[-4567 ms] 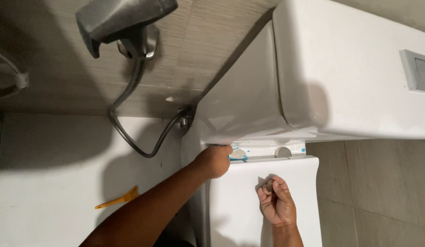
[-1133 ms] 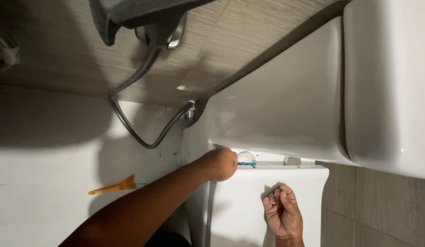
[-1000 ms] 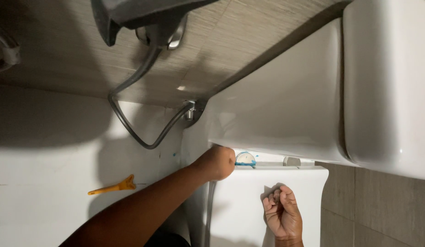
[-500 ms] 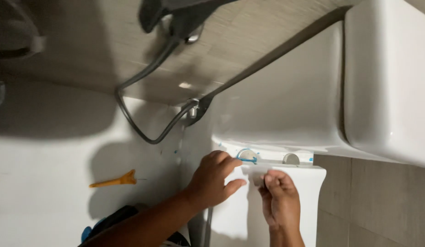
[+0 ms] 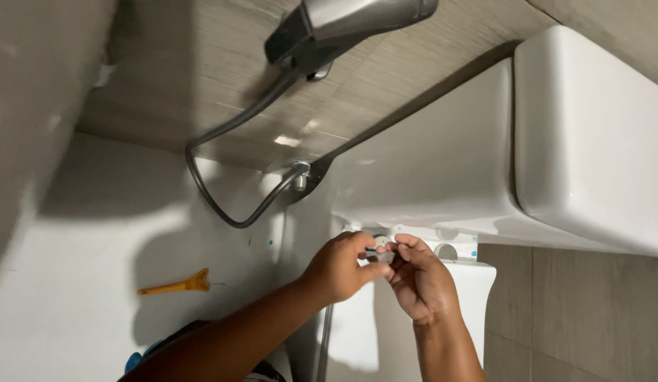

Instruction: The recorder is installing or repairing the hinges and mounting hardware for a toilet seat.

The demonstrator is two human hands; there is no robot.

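White plastic fitting [image 5: 381, 245] at the rear of the toilet bowl [image 5: 477, 283] is pinched between left hand [image 5: 341, 267] and right hand [image 5: 421, 279]; seating judged in progress, careful alignment required next.

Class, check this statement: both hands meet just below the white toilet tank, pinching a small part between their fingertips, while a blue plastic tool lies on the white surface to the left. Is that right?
Not quite. The head view shows the plastic tool is orange, not blue. The rest holds: the left hand and right hand meet just below the white toilet tank, pinching a small pale part between their fingertips, and the tool lies on the white surface to the left.
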